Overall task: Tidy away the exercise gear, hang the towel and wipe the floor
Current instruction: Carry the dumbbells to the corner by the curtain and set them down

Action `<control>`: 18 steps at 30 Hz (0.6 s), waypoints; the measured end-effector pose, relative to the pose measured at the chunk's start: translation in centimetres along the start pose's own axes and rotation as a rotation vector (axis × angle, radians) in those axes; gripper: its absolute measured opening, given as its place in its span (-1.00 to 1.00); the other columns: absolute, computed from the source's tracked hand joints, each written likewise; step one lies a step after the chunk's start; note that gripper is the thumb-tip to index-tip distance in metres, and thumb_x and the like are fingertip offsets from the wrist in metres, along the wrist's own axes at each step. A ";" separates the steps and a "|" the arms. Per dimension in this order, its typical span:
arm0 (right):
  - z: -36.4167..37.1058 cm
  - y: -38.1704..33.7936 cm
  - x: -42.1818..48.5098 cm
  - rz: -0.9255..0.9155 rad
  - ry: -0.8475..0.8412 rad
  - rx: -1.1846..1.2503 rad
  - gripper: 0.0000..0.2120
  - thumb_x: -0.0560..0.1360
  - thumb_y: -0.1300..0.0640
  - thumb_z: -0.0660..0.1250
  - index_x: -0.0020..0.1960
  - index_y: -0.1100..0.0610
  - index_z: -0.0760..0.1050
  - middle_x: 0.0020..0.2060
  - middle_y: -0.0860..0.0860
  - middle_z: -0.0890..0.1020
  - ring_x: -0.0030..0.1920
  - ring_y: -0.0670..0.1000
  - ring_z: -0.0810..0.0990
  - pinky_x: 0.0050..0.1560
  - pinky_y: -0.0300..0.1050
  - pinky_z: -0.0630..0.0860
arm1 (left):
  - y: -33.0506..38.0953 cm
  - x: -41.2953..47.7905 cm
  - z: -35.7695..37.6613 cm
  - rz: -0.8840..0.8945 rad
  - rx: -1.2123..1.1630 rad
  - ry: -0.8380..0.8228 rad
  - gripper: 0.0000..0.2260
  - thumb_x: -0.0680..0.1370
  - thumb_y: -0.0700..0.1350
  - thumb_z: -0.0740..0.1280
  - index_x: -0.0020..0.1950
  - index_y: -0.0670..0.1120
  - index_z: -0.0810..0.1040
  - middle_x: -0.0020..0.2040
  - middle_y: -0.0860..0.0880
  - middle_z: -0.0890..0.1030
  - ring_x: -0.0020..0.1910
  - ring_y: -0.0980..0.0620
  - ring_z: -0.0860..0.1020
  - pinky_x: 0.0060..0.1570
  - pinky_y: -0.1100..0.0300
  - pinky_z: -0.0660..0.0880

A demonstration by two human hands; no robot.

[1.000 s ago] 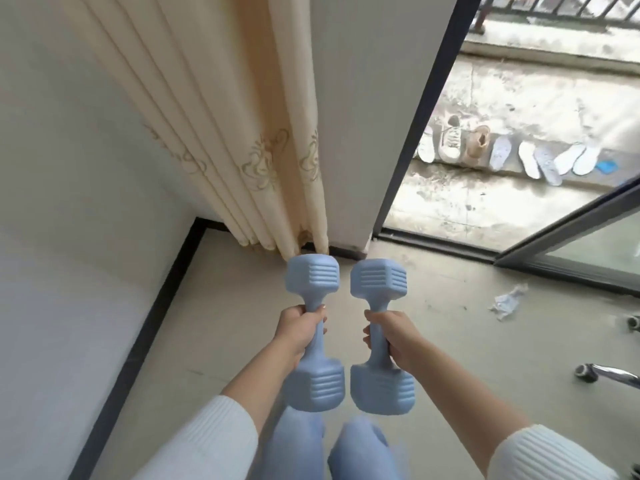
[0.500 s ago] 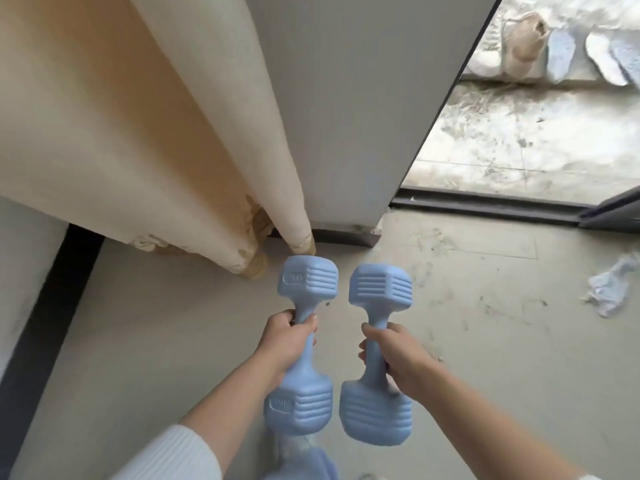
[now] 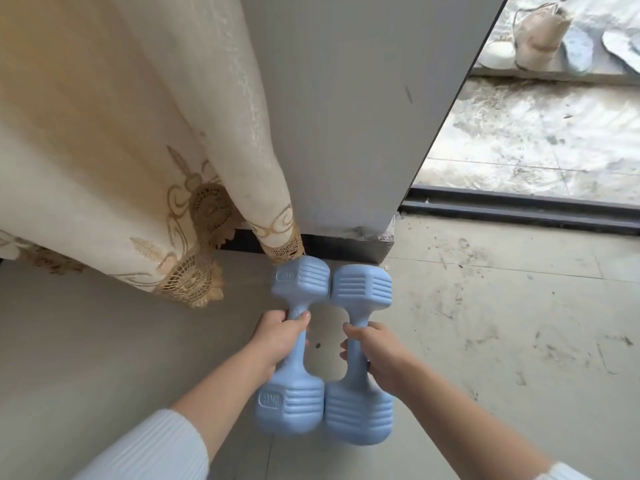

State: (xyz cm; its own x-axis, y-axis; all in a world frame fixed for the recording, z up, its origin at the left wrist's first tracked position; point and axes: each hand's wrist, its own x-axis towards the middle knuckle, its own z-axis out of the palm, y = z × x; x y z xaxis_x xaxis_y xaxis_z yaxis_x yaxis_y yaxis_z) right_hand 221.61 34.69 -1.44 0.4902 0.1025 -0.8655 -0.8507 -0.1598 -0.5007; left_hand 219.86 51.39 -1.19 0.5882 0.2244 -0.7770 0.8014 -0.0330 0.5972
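- Nearest the lens and farthest from the white pillar [image 3: 346, 116], two pale ribbed sleeves [image 3: 149, 448] frame bare forearms reaching toward its foot.
- The left hand [image 3: 280, 336] is curled tight round the grip of the left dumbbell [image 3: 292, 407]. The right hand [image 3: 377, 351] wraps the grip of the right dumbbell [image 3: 358, 414] the same way.
- The two blue weights lie side by side, heads touching, pointing end-on at the pillar. Their far heads sit just short of its dark skirting [image 3: 346, 245].
- A second ago the pair hung higher and apart, with the person's knees in view below. Now the person has bent low and brought the weights down to the tiled floor [image 3: 104, 341] at the pillar's base. Whether they rest fully on it cannot be told.
- Judged from this, the gear is at its storage spot. Letting go looks the only step left before the towel and the floor-wiping, neither of which has begun.
- Left of the pillar, the cream curtain [image 3: 138, 133] hangs with its lace hem just beside the left dumbbell's far head.
- Right of the pillar runs the dark door track [image 3: 519, 206].
- Beyond the track lies the stained balcony [image 3: 536, 133], with a shoe [image 3: 535, 32] at its far edge.
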 end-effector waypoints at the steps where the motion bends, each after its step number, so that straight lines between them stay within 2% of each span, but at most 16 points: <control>1: 0.1 -0.1 0.5 -0.005 0.000 0.008 -0.85 0.58 0.14 0.27 0.08 0.20 0.42 -0.12 0.15 0.53 -0.12 0.09 0.55 -0.02 -0.05 0.53 | 0.0 0.4 0.0 0.007 0.005 0.004 -0.78 0.58 -0.06 0.33 -0.11 -0.21 0.56 -0.24 -0.14 0.60 -0.33 0.01 0.58 -0.42 0.26 0.45; 4: 0.6 -0.4 2.0 -0.013 -0.011 0.037 -0.86 0.58 0.16 0.26 0.07 0.22 0.42 -0.20 0.13 0.49 -0.21 0.07 0.51 -0.11 -0.07 0.49 | -0.1 1.6 -0.1 0.020 0.017 0.014 -0.79 0.58 -0.05 0.32 -0.12 -0.20 0.56 -0.23 -0.13 0.61 -0.32 0.03 0.59 -0.41 0.27 0.45; 8: 1.2 -0.7 2.9 -0.041 -0.039 0.080 -0.91 0.59 0.17 0.24 -0.05 0.19 0.43 -0.27 0.10 0.46 -0.26 0.05 0.46 -0.22 -0.12 0.46 | -0.2 2.8 -0.8 0.020 0.034 0.004 -0.78 0.58 -0.02 0.32 -0.05 -0.19 0.57 -0.14 -0.11 0.64 -0.20 0.02 0.64 -0.32 0.23 0.47; 14: 1.3 -0.6 3.2 -0.072 -0.065 0.066 -0.92 0.61 0.16 0.21 -0.04 0.14 0.41 -0.23 0.08 0.44 -0.23 0.03 0.43 -0.19 -0.16 0.45 | -0.4 3.2 -1.3 0.032 0.042 -0.037 -0.79 0.58 -0.02 0.32 -0.03 -0.17 0.58 -0.12 -0.08 0.66 -0.20 0.06 0.65 -0.27 0.24 0.48; 18: 1.8 -0.6 3.7 -0.076 -0.098 0.073 -0.93 0.61 0.14 0.21 -0.01 0.14 0.41 -0.21 0.07 0.44 -0.23 0.01 0.43 -0.19 -0.16 0.44 | -0.7 3.4 -1.7 0.058 0.030 -0.014 -0.80 0.58 -0.02 0.32 -0.03 -0.15 0.59 -0.08 -0.09 0.67 -0.15 0.01 0.66 -0.15 0.17 0.53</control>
State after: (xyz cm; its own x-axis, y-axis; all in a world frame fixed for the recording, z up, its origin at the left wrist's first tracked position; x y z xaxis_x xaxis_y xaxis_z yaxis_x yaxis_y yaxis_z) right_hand 223.59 36.90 -4.35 0.5356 0.2072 -0.8186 -0.8253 -0.0768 -0.5594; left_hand 221.09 53.81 -3.94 0.6352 0.2076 -0.7439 0.7686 -0.0747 0.6354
